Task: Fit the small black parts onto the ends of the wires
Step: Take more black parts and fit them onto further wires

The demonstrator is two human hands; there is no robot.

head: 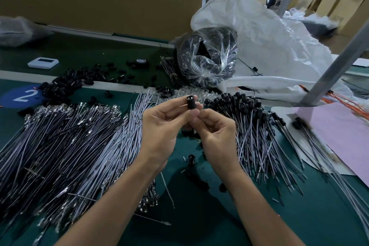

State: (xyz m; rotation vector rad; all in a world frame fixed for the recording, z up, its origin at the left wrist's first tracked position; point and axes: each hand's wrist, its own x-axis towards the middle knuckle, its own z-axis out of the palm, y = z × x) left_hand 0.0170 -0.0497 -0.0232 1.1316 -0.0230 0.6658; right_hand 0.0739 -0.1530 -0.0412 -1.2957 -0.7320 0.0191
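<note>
left hand (161, 126) pinches the black part (191, 103), raised over the counter (199, 225); right hand (215, 132) pinches just beneath it, likely on a wire hidden by fingers. hold the part steady — push on straight.

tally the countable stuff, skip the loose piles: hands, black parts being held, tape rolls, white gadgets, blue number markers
hands: 2 (left hand, right hand)
black part held at the fingertips: 1
black tape roll: 1
white device: 1
blue number 2 marker: 1
total: 6

Wires (60, 140), black parts (65, 84) on green bench (199, 225)
</note>
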